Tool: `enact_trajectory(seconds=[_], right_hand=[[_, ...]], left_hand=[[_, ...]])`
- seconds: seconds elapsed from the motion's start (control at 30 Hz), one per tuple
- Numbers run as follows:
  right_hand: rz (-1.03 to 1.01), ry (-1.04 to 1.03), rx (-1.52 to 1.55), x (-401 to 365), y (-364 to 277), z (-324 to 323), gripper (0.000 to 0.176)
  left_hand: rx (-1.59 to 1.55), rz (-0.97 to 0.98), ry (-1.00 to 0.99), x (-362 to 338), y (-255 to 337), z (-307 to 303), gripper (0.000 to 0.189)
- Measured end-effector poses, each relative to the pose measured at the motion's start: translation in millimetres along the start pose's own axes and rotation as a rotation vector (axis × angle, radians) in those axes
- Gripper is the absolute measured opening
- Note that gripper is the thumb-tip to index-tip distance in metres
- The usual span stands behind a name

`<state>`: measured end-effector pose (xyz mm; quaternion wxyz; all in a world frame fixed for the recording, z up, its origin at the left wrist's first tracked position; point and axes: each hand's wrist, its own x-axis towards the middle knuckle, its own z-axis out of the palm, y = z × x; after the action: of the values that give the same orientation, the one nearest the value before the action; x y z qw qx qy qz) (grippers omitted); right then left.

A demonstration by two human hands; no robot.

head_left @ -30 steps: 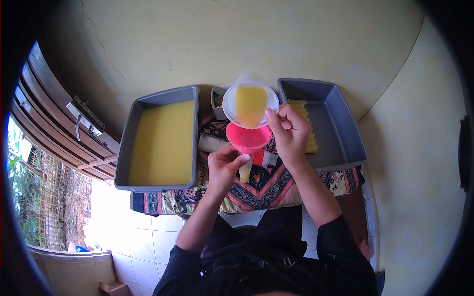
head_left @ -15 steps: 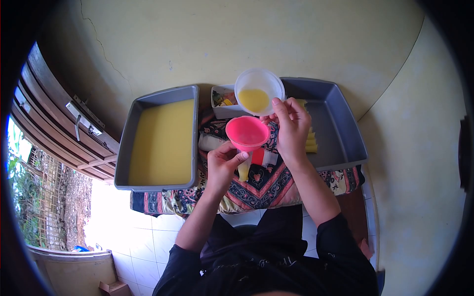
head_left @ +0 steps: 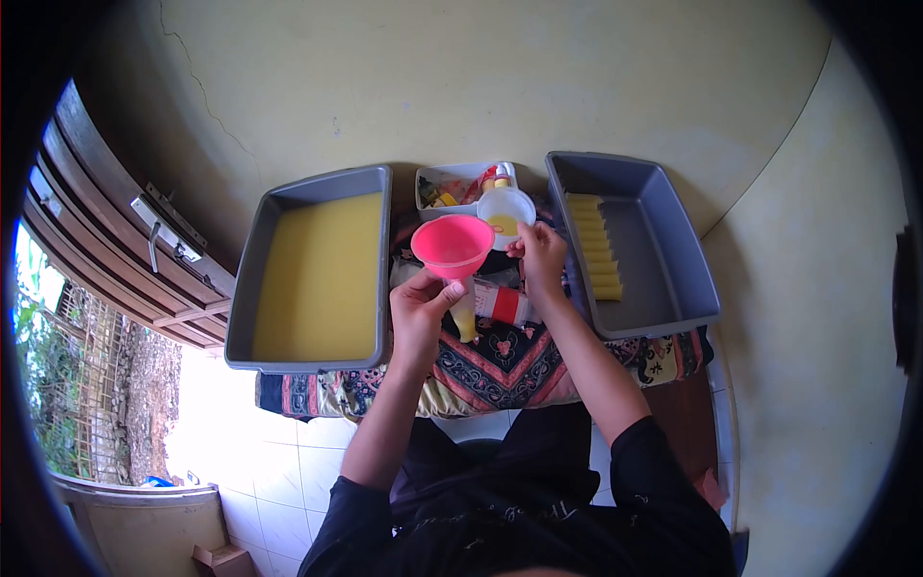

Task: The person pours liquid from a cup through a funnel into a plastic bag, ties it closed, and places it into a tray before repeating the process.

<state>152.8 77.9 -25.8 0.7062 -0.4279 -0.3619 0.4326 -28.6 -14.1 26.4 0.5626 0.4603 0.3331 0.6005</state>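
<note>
My left hand [head_left: 423, 306] grips a pink funnel [head_left: 453, 242] at its neck. Below the funnel hangs a narrow clear bag [head_left: 464, 319] with yellow liquid in it. My right hand [head_left: 541, 255] pinches the near right side of a white translucent cup [head_left: 507, 204], which holds some yellow liquid. The cup is behind and to the right of the funnel, in front of a small white box [head_left: 436, 179] of mixed small items. A red and white packet [head_left: 504, 303] lies on the patterned cloth [head_left: 505, 370] beside the bag.
At the left is a large grey tray [head_left: 384, 269] of yellow liquid [head_left: 322, 274]. Another grey tray [head_left: 663, 274] at the right holds a row of several filled yellow tubes [head_left: 593, 245]. A wall rises behind. A door with a metal handle [head_left: 154, 246] stands at the far left.
The cup has moved down and away from above the funnel, now lower beside the white box. My left hand has shifted slightly left with the funnel and bag.
</note>
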Motion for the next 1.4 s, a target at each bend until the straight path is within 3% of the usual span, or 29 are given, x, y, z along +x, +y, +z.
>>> enact_trajectory(seconds=[0.3, 0.37, 0.4, 0.47, 0.5, 0.57, 0.6, 0.67, 0.7, 0.77, 0.83, 0.9, 0.97, 1.07, 1.2, 1.4], right_hand=[[0.168, -0.126, -0.123, 8.5, 46.2, -22.3, 0.022], [-0.093, -0.018, -0.877, 2.3, 17.0, -18.2, 0.027], [-0.093, -0.017, -0.877, -4.7, 4.9, -14.3, 0.027], [-0.340, 0.053, -0.574, -24.8, -21.3, 1.1, 0.035], [-0.347, 0.053, -0.571, -35.6, -39.8, 12.3, 0.035], [-0.553, -0.223, 0.052, -56.5, -73.6, 30.2, 0.034], [-0.549, -0.219, 0.050, -56.3, -84.2, 29.4, 0.034], [-0.846, -0.470, -0.503, -49.1, -99.1, 22.3, 0.027], [-0.848, -0.468, -0.504, -48.9, -97.6, 20.3, 0.027], [-0.587, -0.499, -0.348, -47.9, -89.7, 18.4, 0.023], [-0.676, -0.442, -0.313, -45.1, -90.1, 23.3, 0.022], [-0.552, -0.260, 0.025, -46.5, -91.3, 29.9, 0.021], [-0.589, -0.198, -0.041, -32.8, -70.8, 23.4, 0.019], [-0.849, -0.121, -0.624, -22.2, -55.8, 14.7, 0.018], [-0.766, -0.178, -0.697, -10.1, -24.0, 9.5, 0.018], [-0.798, -0.263, -0.835, 2.7, 0.2, -1.0, 0.021]], left_hand=[[0.008, 0.020, 0.006, 6.6, -4.6, -0.7, 0.022], [0.010, -0.018, 0.014, 4.5, 1.3, 2.3, 0.023], [0.011, -0.056, 0.021, 4.0, 3.0, 3.6, 0.023], [0.024, -0.053, 0.011, 3.6, 1.7, 3.2, 0.023], [0.036, -0.055, 0.001, 4.9, -0.2, 3.8, 0.024], [0.039, 0.045, -0.013, 8.9, -5.4, 7.2, 0.018], [0.019, 0.028, -0.044, 9.6, -3.4, 8.1, 0.021], [-0.001, 0.007, -0.079, 9.8, -3.5, 9.5, 0.025], [0.015, -0.012, -0.066, 10.8, -4.2, 9.7, 0.023], [0.030, -0.026, -0.046, 13.9, -4.7, 8.8, 0.021], [0.068, -0.051, 0.019, 16.0, -6.7, 8.0, 0.016], [0.081, -0.033, 0.047, 17.3, -11.4, 4.8, 0.014], [0.095, -0.019, 0.066, 17.2, -12.2, 3.6, 0.013], [0.084, 0.014, 0.058, 16.1, -9.9, 5.5, 0.013], [0.078, 0.022, 0.067, 10.3, 0.7, 10.5, 0.011], [0.094, 0.038, 0.061, 9.7, 1.9, 10.4, 0.011]])
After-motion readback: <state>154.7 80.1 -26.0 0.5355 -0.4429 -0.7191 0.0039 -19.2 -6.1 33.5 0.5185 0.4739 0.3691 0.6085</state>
